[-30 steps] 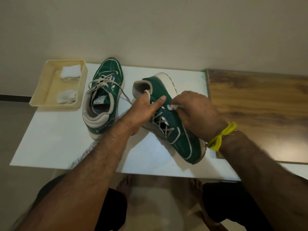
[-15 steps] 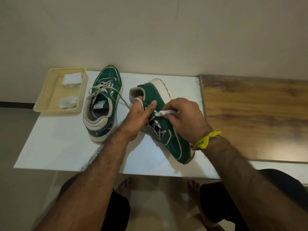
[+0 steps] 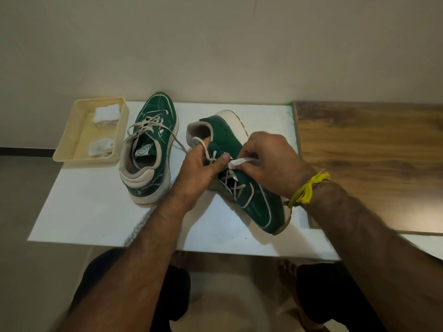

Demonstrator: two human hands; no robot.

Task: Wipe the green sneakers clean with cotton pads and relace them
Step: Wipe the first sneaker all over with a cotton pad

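Left hand steadies tilted sneaker by its laces; right hand pinches cotton pad — wipe in short strokes away from left thumb.

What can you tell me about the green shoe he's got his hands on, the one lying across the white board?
The held sneaker is glossy dark green with pale trim lines, a cream sole and a grey-lined collar. It lies diagonally, tilted on its side on the white board, heel away, toe toward the person. Its pale laces are crossed and loose. The left hand steadies it at the tongue; the right hand pinches a white cotton pad against its upper.
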